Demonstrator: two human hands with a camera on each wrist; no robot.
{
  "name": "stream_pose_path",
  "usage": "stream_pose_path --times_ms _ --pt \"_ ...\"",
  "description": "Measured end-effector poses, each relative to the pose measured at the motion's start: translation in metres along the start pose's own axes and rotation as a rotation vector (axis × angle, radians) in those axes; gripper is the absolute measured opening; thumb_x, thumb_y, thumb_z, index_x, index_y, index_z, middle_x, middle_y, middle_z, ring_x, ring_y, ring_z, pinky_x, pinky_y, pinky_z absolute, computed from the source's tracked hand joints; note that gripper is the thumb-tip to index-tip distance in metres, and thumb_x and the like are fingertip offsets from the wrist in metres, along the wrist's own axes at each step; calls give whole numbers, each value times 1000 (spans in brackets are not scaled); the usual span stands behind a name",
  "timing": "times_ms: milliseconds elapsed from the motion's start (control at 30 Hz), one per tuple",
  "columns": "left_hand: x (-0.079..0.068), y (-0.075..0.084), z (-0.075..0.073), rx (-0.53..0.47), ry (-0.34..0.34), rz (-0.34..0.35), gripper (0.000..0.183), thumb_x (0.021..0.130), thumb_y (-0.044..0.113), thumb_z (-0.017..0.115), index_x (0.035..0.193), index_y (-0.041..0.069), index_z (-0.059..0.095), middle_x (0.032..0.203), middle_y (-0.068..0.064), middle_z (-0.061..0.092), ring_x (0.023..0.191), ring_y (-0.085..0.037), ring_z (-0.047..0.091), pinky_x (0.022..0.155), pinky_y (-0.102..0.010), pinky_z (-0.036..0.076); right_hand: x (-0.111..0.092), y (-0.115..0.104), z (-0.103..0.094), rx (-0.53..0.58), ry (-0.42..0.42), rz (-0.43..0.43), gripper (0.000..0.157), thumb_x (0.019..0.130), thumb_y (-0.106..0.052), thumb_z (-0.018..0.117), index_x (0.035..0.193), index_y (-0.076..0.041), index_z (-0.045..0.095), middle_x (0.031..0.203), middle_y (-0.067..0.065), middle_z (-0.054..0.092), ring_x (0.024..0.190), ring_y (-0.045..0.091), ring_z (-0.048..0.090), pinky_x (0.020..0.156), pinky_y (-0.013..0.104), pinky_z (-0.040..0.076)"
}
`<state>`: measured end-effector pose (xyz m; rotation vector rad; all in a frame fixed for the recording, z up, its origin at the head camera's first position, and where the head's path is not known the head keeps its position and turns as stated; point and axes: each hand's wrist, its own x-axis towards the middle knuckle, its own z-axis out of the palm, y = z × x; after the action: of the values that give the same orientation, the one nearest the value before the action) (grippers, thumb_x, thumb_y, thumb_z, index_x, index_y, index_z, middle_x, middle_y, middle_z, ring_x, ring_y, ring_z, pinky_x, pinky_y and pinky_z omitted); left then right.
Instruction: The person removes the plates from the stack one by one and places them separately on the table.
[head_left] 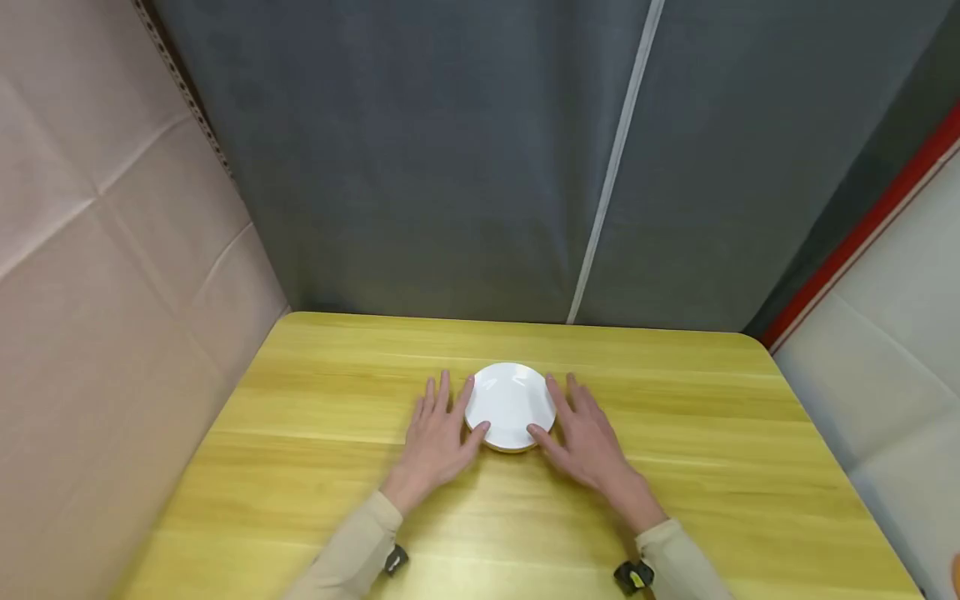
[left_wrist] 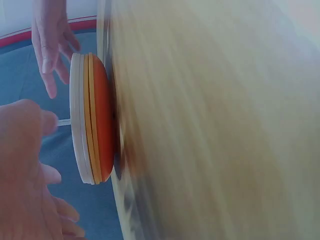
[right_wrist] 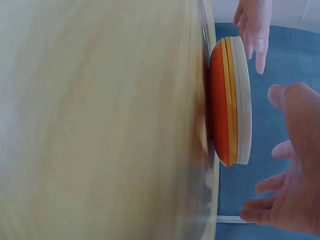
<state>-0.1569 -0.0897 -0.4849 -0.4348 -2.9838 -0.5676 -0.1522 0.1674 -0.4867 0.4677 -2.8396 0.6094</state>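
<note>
A stack of round plates sits near the middle of the table, and from above only its white top plate (head_left: pixel 512 404) shows fully. Seen from the side in the left wrist view, white plates (left_wrist: pixel 79 120) lie over yellow ones (left_wrist: pixel 90 120), with an orange plate (left_wrist: pixel 103 125) at the bottom. My left hand (head_left: pixel 437 442) is at the stack's left side, fingers spread, thumb near the front rim. Mirroring it on the right, my right hand (head_left: pixel 588 437) has its fingers extended. Both wrist views show a gap between the nearer hand and the plates; neither hand holds anything.
The wooden table (head_left: pixel 337 375) has rounded far corners. Behind it hangs a grey curtain (head_left: pixel 420 167) with a pale vertical strip (head_left: pixel 618 150). Pale fabric walls (head_left: pixel 112 292) flank the left side, and a white panel with a red edge (head_left: pixel 862 233) stands on the right.
</note>
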Motion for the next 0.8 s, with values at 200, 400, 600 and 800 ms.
stream_pose_path --times_ms 200,400,600,800 --pt "2 -1 2 -118 22 -26 75 103 46 51 159 2 28 163 -27 27 150 -48 27 123 -59 27 0 -3 8 137 10 14 75 99 -43 63 159 -10 33 158 32 34 138 53 44 109 65 43" --pt "4 -1 3 -197 35 -81 69 102 40 53 156 2 34 154 -27 44 140 -47 45 111 -62 43 0 -4 15 246 55 15 66 98 -29 67 154 -5 42 151 29 46 138 46 48 114 61 41" --pt "3 -2 5 -234 30 -87 65 101 32 55 153 -3 38 148 -29 50 133 -45 54 107 -59 48 0 -4 18 379 99 27 57 93 -11 72 145 2 52 141 22 58 98 25 65 78 31 59" --pt "2 -4 8 -305 26 -59 65 103 31 55 154 -4 36 153 -23 47 137 -41 51 113 -51 45 -2 -3 18 516 98 133 54 90 -5 74 140 3 57 134 19 63 85 18 63 67 18 55"
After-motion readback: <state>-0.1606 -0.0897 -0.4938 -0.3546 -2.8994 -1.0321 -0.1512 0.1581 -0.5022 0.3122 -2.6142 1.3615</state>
